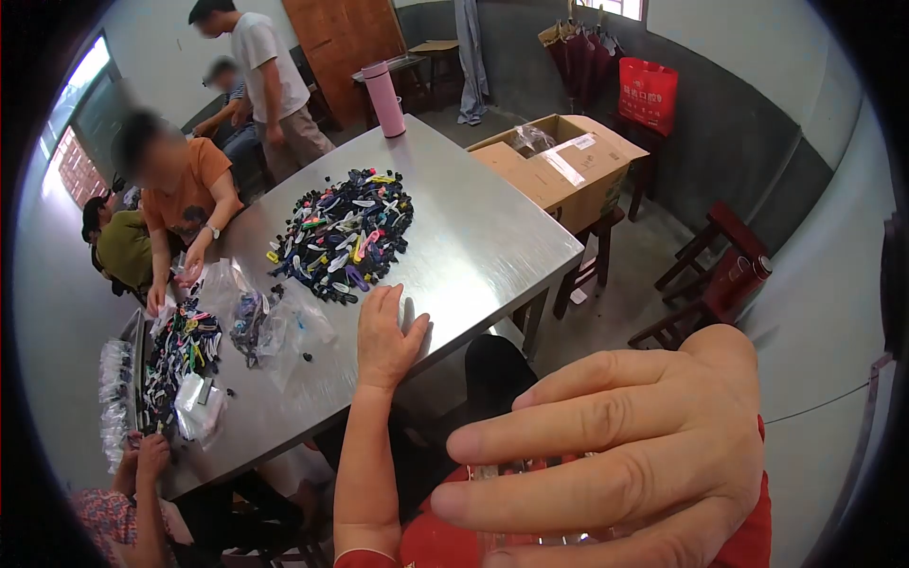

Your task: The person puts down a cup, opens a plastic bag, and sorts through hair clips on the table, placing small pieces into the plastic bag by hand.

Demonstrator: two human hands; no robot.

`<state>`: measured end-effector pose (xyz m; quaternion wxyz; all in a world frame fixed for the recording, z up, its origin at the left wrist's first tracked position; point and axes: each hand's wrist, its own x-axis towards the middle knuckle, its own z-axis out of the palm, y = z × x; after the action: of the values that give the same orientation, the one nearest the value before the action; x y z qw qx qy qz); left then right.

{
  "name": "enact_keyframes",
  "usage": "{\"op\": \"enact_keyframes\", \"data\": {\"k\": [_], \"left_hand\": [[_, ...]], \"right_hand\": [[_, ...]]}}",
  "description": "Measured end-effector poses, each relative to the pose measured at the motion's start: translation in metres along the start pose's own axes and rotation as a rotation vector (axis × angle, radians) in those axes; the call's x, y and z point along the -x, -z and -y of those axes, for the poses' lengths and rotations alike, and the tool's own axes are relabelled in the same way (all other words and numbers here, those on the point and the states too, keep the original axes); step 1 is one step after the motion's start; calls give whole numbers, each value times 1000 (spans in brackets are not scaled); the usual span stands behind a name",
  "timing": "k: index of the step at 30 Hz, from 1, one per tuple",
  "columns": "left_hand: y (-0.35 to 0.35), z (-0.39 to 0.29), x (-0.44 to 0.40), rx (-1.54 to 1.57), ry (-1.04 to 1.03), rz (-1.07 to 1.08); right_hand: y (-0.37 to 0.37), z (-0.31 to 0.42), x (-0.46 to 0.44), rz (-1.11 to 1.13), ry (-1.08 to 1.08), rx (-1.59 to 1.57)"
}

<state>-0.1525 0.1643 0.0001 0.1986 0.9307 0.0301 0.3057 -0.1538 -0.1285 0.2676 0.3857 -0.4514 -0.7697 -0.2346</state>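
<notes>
My left hand (386, 331) lies on the metal table (454, 241), palm down with its fingers stretched out. Just beyond its fingertips is a round pile of small clip-like pieces (346, 232), mostly black and white with some yellow, pink and purple ones. My right hand (625, 445) is raised very close to the camera, fingers extended and somewhat apart. Partly hidden behind it, something clear and shiny shows against my red shirt (445, 544); I cannot make out what it is. Neither hand visibly holds anything.
A pink bottle (383, 99) stands at the table's far end. Clear plastic bags (294, 327) and a second pile (185, 346) lie to the left, where other people work. An open cardboard box (559, 170) rests on a stool at the right, near red stools (720, 284).
</notes>
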Motion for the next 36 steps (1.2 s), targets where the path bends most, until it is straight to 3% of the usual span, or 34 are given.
{"op": "enact_keyframes", "data": {"k": [11, 17, 19, 22, 36], "left_hand": [[1, 0, 0, -9, 6, 9], [0, 0, 0, -12, -7, -4], [0, 1, 0, -1, -9, -1], [-2, 2, 1, -12, -16, -20], [-3, 6, 2, -7, -24, -11]], "right_hand": [[0, -3, 3, -24, 16, -54], [1, -17, 1, 105, 410, 387], [-9, -4, 5, -167, 12, 79], [10, 15, -4, -42, -103, 0], [15, 16, -14, 27, -58, -2]]}}
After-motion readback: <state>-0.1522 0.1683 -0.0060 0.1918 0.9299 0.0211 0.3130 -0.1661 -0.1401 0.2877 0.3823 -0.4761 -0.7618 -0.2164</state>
